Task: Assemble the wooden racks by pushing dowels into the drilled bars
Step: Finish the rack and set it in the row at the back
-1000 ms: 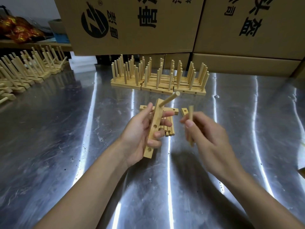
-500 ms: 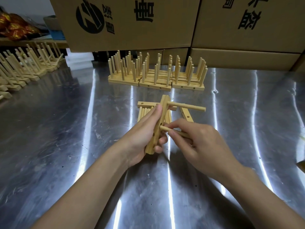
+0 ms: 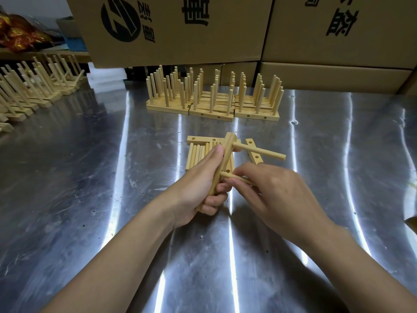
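Second dowel (image 3: 226, 176) now meets drilled bar (image 3: 228, 146); right hand (image 3: 277, 195) pinches it, left hand (image 3: 198, 184) grips bar; push squarely.

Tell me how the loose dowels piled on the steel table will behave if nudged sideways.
The loose dowels are round and smooth, lying side by side on the polished steel table, so they would probably roll readily. They look like stiff wood, unlikely to bend. The drilled bar lying at their far ends may block sliding that way.
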The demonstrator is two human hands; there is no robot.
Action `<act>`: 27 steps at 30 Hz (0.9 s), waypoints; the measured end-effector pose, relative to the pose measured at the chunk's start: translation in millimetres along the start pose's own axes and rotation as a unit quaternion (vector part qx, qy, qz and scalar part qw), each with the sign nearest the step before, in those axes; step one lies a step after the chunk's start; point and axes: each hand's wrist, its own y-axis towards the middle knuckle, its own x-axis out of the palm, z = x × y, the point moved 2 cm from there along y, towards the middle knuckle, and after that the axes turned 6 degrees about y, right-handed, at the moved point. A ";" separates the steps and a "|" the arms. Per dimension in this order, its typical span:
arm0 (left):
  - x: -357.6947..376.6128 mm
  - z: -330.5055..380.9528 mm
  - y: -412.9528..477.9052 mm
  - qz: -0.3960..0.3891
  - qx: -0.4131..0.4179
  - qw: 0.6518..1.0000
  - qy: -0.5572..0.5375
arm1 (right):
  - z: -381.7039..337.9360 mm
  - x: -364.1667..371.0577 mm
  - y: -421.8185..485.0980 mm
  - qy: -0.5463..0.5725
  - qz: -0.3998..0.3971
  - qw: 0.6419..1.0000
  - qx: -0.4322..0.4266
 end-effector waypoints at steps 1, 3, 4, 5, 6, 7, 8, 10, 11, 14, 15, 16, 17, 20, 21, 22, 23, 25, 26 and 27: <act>0.2 0.0 -0.2 -0.001 0.001 1.000 0.001 | -0.7 -0.1 0.0 -0.001 -0.002 1.000 0.007; 0.4 -0.6 -0.1 -0.003 0.008 1.000 0.000 | -4.4 0.8 -0.5 -0.005 -0.009 1.000 0.025; 0.7 -1.1 0.1 -0.004 0.013 1.000 0.001 | -5.2 2.8 -1.2 -0.001 -0.010 0.999 0.032; 1.2 -1.5 0.3 -0.004 0.019 1.000 0.005 | -6.1 4.8 -1.6 0.018 -0.009 0.999 0.039; 1.7 -1.7 0.4 -0.003 0.027 1.000 0.012 | -6.4 6.9 -1.7 0.055 -0.001 0.997 0.051; 2.1 -1.6 0.0 0.000 0.036 0.999 0.023 | -5.3 9.2 -1.0 0.120 0.005 0.990 0.081; 2.3 -1.4 -0.5 0.005 0.045 0.998 0.038 | -2.0 11.4 -0.6 0.219 -0.002 0.965 0.144; 2.8 -1.0 -1.5 0.013 0.058 0.996 0.069 | 0.5 16.1 0.5 0.480 -0.053 0.823 0.300; 3.4 -1.3 -1.5 0.015 0.061 0.995 0.079 | -0.3 15.8 0.6 0.553 -0.075 0.755 0.344; 3.9 -2.7 1.2 0.034 0.070 0.993 0.093 | 2.0 13.3 0.8 0.482 -0.072 0.815 0.314; 3.6 -3.3 2.2 0.046 0.068 0.992 0.095 | 1.7 11.6 0.5 0.379 -0.050 0.884 0.268; 3.4 -3.9 2.9 0.057 0.063 0.992 0.095 | 2.0 10.0 -0.5 0.243 -0.025 0.945 0.218; 3.2 -4.3 3.3 0.067 0.060 0.992 0.094 | 1.2 9.3 -1.1 0.117 -0.015 0.978 0.175; 4.1 -4.4 3.7 0.102 0.079 0.985 0.112 | -3.7 13.8 0.0 0.021 -0.014 0.994 0.110; 5.0 -3.4 3.0 0.115 0.090 0.981 0.127 | -4.6 15.1 0.4 0.030 -0.011 0.995 0.099; 6.3 -2.6 2.3 0.127 0.100 0.977 0.142 | -4.4 15.6 0.4 0.035 -0.001 0.995 0.091; 7.3 -2.3 1.5 0.135 0.106 0.973 0.154 | -4.2 15.4 0.0 0.043 0.008 0.996 0.079; 8.6 -0.7 -0.8 0.143 0.115 0.968 0.174 | -2.9 15.2 -0.8 0.098 0.013 0.992 0.074; 9.1 0.8 -2.0 0.144 0.121 0.964 0.189 | -1.8 16.2 -1.1 0.157 0.003 0.983 0.098; 9.0 1.9 -3.3 0.144 0.129 0.959 0.208 | 0.1 17.9 -1.3 0.256 -0.017 0.955 0.151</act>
